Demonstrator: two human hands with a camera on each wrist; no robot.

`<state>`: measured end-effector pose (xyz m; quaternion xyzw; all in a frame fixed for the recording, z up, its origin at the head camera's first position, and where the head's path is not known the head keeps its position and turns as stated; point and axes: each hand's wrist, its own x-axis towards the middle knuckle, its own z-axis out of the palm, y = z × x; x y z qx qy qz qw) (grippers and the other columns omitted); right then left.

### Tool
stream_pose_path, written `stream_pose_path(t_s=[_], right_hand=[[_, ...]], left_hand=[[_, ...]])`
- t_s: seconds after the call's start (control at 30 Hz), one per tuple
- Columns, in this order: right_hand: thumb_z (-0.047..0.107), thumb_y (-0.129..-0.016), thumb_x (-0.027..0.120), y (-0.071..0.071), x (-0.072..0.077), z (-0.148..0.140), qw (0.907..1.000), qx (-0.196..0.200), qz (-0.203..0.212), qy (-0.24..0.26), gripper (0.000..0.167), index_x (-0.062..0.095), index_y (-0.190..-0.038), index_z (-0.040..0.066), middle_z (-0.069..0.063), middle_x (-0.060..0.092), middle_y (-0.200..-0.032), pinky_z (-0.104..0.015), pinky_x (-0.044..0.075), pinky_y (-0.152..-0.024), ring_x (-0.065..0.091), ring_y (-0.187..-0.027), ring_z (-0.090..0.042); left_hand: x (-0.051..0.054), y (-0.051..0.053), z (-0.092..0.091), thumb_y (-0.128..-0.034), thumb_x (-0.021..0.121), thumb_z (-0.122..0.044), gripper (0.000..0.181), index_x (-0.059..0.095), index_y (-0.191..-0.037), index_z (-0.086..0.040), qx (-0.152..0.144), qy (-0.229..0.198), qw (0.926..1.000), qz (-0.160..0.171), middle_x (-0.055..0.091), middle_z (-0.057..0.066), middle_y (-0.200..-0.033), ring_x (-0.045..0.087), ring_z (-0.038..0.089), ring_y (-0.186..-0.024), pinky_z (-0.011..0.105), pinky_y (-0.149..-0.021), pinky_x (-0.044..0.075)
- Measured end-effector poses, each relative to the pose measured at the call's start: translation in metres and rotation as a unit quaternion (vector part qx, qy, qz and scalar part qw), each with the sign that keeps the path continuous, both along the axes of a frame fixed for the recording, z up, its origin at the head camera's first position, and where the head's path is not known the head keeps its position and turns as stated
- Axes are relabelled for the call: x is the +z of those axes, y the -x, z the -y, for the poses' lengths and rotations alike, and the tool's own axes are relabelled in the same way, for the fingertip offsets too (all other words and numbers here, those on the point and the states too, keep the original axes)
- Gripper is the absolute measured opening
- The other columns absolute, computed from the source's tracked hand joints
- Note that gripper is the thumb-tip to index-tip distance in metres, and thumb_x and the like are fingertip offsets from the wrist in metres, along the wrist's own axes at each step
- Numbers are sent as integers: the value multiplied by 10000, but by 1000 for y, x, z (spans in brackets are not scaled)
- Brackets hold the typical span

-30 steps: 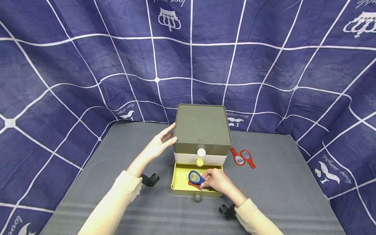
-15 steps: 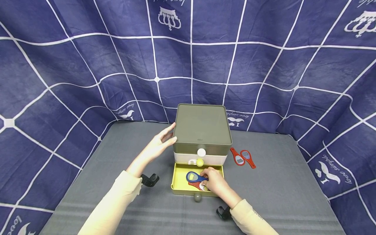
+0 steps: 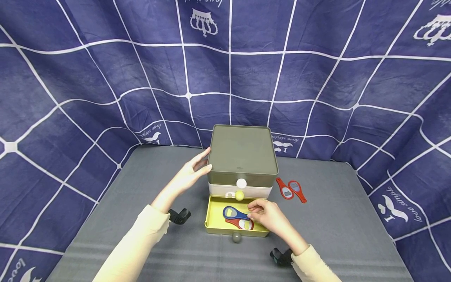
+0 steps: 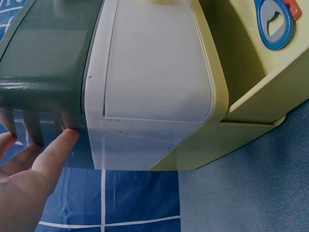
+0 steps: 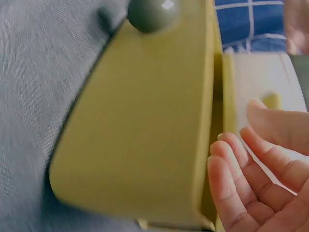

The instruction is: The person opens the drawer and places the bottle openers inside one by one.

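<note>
A small drawer cabinet (image 3: 243, 149) stands on the table, its bottom yellow drawer (image 3: 213, 215) pulled out. Inside that drawer lie a blue bottle opener (image 3: 230, 212) and a red bottle opener (image 3: 239, 223), the blue one partly over the red. My left hand (image 3: 186, 174) rests against the cabinet's left side, fingertips touching the dark green top unit (image 4: 48, 63) in the left wrist view. Over the drawer's right part hovers my right hand (image 3: 269, 215), close to the blue opener's handle end. In the right wrist view its loosely bent fingers (image 5: 222, 186) hold nothing.
Two more red bottle openers (image 3: 284, 188) lie on the grey cloth right of the cabinet. A grey ball knob (image 3: 237, 237) sticks out from the drawer's front. Behind the table hangs a blue curtain (image 3: 246, 74) with white lines.
My right hand lowered the blue bottle opener into the drawer, let it go, and drew back slightly to the right. My left hand has stayed in place.
</note>
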<state>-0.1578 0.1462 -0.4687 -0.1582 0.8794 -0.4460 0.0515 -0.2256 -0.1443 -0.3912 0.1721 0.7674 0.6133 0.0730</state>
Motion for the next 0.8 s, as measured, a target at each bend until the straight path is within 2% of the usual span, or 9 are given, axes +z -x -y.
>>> stream_pose_path(t_s=[0.2,0.37,0.47,0.6,0.8], right_hand=[[62,-839,755,3,10,-31,9979,-457,337,297,187,715,-1007,-7,-122,754,-932,-188,561,-665,717,-818,-126],[94,-863,742,12,13,-60,9913,-979,702,537,252,698,-1076,-35,-153,746,-997,-241,583,-710,706,-825,-82],[94,-882,719,20,12,-76,9829,-1432,900,723,306,669,-1135,-71,-163,744,-1017,-270,598,-740,689,-797,-36],[102,-909,689,28,10,-95,9697,-1957,1087,983,381,610,-1217,-107,-135,745,-1035,-229,591,-765,677,-799,2],[106,-929,670,37,0,-120,9570,-2463,1046,1118,425,566,-1269,-126,10,730,-944,-181,579,-751,673,-788,6]], left_hand=[[0,0,0,-995,561,-121,655,245,-1569,-97,-5,25,10000,-24,203,96,-1646,282,381,-1471,513,-1190,285],[-1,0,0,-995,564,-125,655,250,-1570,-107,18,7,10000,-11,212,92,-1644,293,375,-1468,511,-1190,288],[-3,1,0,-997,560,-122,654,244,-1570,-101,1,8,10000,-23,206,100,-1644,284,379,-1470,511,-1192,282],[-4,1,0,-998,554,-116,653,239,-1570,-92,-26,-22,10000,-39,202,106,-1644,277,384,-1472,514,-1192,280],[-3,0,-1,-998,557,-120,651,247,-1570,-102,13,-11,10000,-42,210,95,-1644,284,375,-1471,507,-1191,287]])
